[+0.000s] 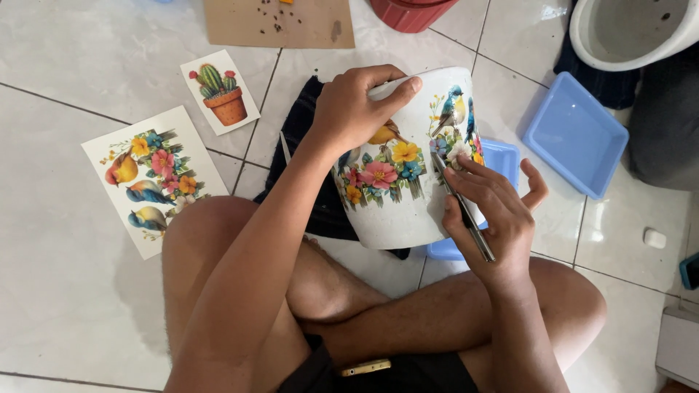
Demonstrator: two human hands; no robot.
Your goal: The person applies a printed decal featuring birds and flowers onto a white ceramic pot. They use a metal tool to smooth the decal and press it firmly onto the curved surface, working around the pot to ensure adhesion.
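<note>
At the centre of the frame, the left hand (pixel 354 109) clasped the rim of a white pot (pixel 408 204) decorated with birds and flowers, thumb stretched along the upper edge, forearm running down to the lower left. The right hand (pixel 495 211) was closed around a thin metal tool (pixel 462 207), its tip pressed to the bird picture on the pot's side. The pot lay tilted over a black cloth (pixel 320 196) and a blue tray (pixel 502 160). Two printed sheets (pixel 156 178) lay at the left.
</note>
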